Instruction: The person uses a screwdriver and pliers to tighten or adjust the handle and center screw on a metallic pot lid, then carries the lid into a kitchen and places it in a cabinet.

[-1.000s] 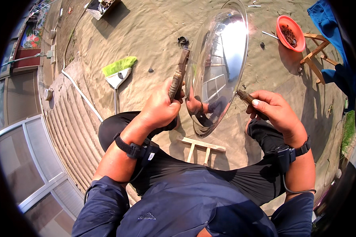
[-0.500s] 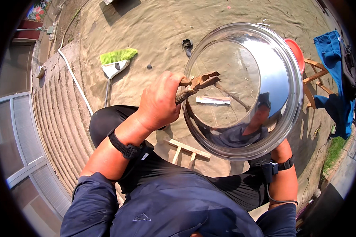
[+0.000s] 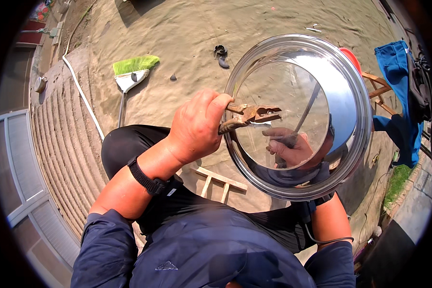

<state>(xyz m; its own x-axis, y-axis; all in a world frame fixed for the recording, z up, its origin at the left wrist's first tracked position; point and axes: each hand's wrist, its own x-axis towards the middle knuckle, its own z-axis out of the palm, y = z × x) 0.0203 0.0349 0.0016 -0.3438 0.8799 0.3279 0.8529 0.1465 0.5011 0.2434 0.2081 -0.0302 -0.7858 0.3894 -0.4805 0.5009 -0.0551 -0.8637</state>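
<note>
My left hand (image 3: 197, 125) is closed around rusty pliers (image 3: 254, 115), whose jaws point right, slightly apart, over the lid's left side. A large round pot lid (image 3: 348, 144), clear glass in the middle with a wide shiny metal band, is tilted above my lap. Through the glass shows my right hand (image 3: 295, 151), its fingers curled around a dark handle-like piece (image 3: 287, 139). A thin grey rod (image 3: 309, 105) rises from near that piece; whether they are joined I cannot tell. The metal band hides my right wrist, and reflections blur this area.
A green-bristled broom (image 3: 133, 72) lies on the tan ground sheet (image 3: 187, 29) at left. Small black pieces (image 3: 221, 55) lie ahead. A wooden frame (image 3: 221, 182) is by my knees. At right are blue cloth (image 3: 398, 96), a red round thing (image 3: 351, 58) and a wooden stool (image 3: 379, 89).
The pliers have swung from pointing up and right to pointing right. The lid has shifted slightly down and tilts differently. My right hand with the dark piece now shows through the glass.
</note>
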